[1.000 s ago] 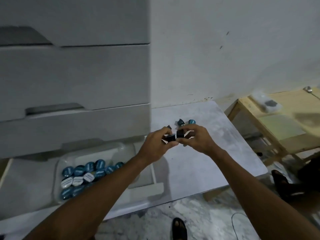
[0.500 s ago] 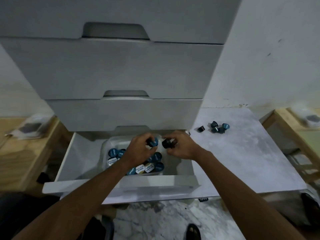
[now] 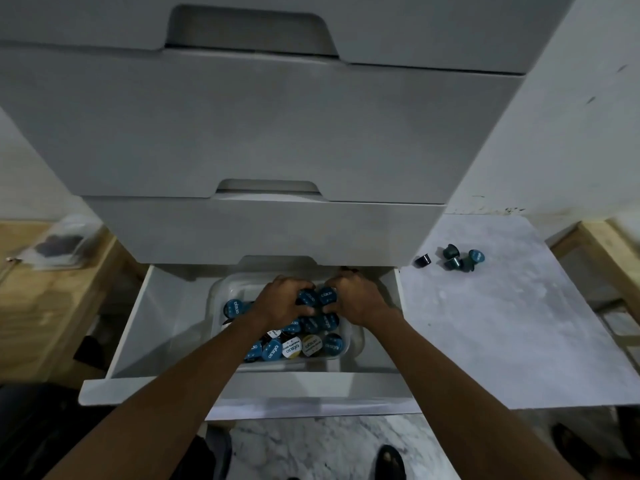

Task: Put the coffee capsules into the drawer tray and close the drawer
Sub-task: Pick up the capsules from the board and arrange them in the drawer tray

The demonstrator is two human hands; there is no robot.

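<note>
Head view: open drawer [image 3: 138, 327], clear tray [image 3: 341, 353] inside, part-filled with capsules [image 3: 304, 346]. Left hand [image 3: 282, 299] closed on blue capsule [image 3: 307, 297]; right hand [image 3: 356, 297] closed on second blue capsule [image 3: 327, 295], both over tray. Loose capsules [image 3: 453, 259] on white tabletop [image 3: 502, 323], right of drawer.

White marble-look table [image 3: 502, 334] is carrying four loose capsules [image 3: 453, 259] clustered at its 12 o'clock edge; open drawer [image 3: 242, 389] is holding clear tray [image 3: 349, 344], sitting at its 3 o'clock side.

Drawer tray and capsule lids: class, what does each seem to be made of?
Drawer tray: likely clear plastic, glossy; its rim is see-through and catches light. Capsule lids: probably printed foil or film, with flat teal or pale discs bearing lettering and a slight sheen.
</note>
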